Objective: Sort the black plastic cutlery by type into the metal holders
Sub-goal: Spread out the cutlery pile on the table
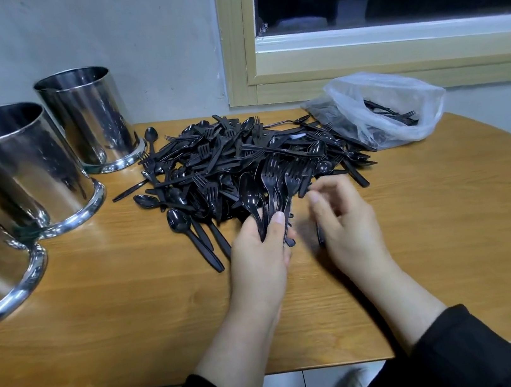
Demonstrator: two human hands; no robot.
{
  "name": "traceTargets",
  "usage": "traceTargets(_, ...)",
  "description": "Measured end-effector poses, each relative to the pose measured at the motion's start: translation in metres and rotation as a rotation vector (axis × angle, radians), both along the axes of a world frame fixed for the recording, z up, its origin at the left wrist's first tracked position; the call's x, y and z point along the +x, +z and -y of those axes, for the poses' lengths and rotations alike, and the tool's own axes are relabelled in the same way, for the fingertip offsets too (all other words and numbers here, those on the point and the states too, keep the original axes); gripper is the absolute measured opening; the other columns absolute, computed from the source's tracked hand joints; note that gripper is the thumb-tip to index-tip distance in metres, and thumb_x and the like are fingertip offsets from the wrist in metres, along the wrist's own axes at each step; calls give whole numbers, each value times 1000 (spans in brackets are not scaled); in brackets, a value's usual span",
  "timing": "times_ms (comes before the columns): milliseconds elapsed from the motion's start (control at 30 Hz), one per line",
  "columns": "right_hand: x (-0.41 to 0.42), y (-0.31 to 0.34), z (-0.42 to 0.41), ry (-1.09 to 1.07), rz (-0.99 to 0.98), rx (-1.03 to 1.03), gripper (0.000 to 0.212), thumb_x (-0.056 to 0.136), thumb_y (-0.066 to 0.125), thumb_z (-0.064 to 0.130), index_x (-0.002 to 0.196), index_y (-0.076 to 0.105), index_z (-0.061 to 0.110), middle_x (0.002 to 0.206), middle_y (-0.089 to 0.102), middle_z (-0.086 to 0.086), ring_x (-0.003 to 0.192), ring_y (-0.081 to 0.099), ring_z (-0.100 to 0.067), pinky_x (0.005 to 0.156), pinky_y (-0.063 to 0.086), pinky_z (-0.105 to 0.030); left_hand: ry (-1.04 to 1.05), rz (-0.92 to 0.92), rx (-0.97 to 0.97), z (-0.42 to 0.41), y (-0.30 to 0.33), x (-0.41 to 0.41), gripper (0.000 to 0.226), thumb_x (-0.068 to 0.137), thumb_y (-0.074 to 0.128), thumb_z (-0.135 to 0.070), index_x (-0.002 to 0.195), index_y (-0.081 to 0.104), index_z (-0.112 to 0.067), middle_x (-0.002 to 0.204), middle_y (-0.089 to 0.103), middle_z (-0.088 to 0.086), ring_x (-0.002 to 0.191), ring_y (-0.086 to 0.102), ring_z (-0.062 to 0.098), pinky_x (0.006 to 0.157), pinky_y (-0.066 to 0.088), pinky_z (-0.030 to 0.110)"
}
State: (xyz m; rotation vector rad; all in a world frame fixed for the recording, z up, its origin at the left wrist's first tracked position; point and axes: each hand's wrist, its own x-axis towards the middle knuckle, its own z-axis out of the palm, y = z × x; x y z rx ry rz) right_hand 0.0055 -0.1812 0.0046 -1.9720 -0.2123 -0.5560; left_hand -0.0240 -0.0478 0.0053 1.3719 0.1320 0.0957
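Black plastic cutlery pile covers the wooden counter at centre frame. Left hand grips forks and a spoon; right hand fingers loosely curled beside it. Three metal holders stand left.

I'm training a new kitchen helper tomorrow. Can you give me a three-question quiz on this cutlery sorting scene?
1. True or false: the left hand holds only forks.
2. Multiple choice: where do the metal holders stand relative to the pile? A) to its left B) to its right C) behind the bag
3. Fill in: some cutlery is still inside the clear plastic ____.

Key
1. False: its grip takes in a spoon along with forks.
2. A
3. bag
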Motion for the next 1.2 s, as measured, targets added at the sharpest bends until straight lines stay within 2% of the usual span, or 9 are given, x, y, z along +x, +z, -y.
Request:
traceTargets(67, 13, 0, 18, -196, -14, -67, 8, 96, 64, 23, 101, 62, 29, 82, 64, 9, 74, 57, -8, 74, 47, -30, -3, -10, 42, -1, -1, 0, 20, 108, 50, -23, 96, 64, -15, 76, 64, -4, 53, 45, 11, 48, 36, 22)
traceTargets(200, 33, 0, 50, -203, -319, -412, 31, 93, 68, 32, 120, 64, 19, 101, 63, -2, 87, 55, -17, 79, 37, -26, -7, -32, 46, 0, 0, 1, 23, 109, 47, -27, 98, 62, -14, 74, 61, -8, 52, 42, 9, 48, 34, 23)
traceTargets(333, 29, 4, 33, -197, -356, -467, 37, 85, 73, 52, 93, 58, 19, 79, 62, 4, 76, 56, -18, 65, 37, -31, 11, -51, 17, 0, 2, 1, 27, 110, 45, -28, 94, 58, -10, 72, 56, -4, 51, 37, 8, 46, 31, 23)
traceTargets(400, 27, 0, 23, -236, -362, -567, 42, 84, 71, 58, 82, 56, 19, 74, 61, 3, 74, 57, -21, 65, 42, -34, 21, -50, 12, -1, 2, 1, 27, 110, 45, -28, 92, 57, -11, 72, 57, -4, 50, 37, 8, 45, 32, 22)
traceTargets(500, 26, -1, 17, -294, -372, -657, 36, 87, 68, 54, 81, 57, 20, 76, 59, 2, 78, 59, -26, 73, 47, -36, 16, -50, 2, -2, 2, 0, 27, 110, 45, -27, 93, 57, -10, 73, 57, -3, 51, 37, 9, 45, 32, 22)
traceTargets(667, 25, 3, 16, -318, -365, -680, 26, 86, 70, 41, 86, 65, 15, 72, 56, 0, 74, 54, -27, 69, 41, -33, 12, -38, -12, -2, 2, 0, 25, 110, 46, -27, 94, 59, -12, 74, 59, -6, 51, 38, 7, 46, 33, 22)
traceTargets(1000, 19, 0, 24, -344, -346, -447, 18, 87, 65, 26, 76, 66, 12, 58, 58, 1, 65, 56, -24, 58, 35, -33, 20, -29, -25, -1, 2, -1, 25, 110, 47, -26, 94, 59, -11, 72, 58, -4, 52, 37, 9, 46, 32, 23)
traceTargets(1100, 13, 4, 26, -254, -310, -187, 24, 87, 62, 24, 68, 61, 9, 55, 56, -3, 51, 45, -9, 52, 36, -25, 33, -20, -4, -1, 1, -1, 25, 110, 47, -26, 93, 59, -12, 70, 58, -7, 54, 42, 11, 48, 36, 26)
traceTargets(1200, 4, 11, 19, -39, -299, 180, 17, 94, 63, 11, 77, 65, 7, 59, 53, -12, 49, 39, -11, 46, 32, -18, 45, -9, 17, 0, 0, 1, 23, 110, 47, -25, 96, 60, -11, 68, 60, -10, 58, 55, 13, 53, 47, 33)
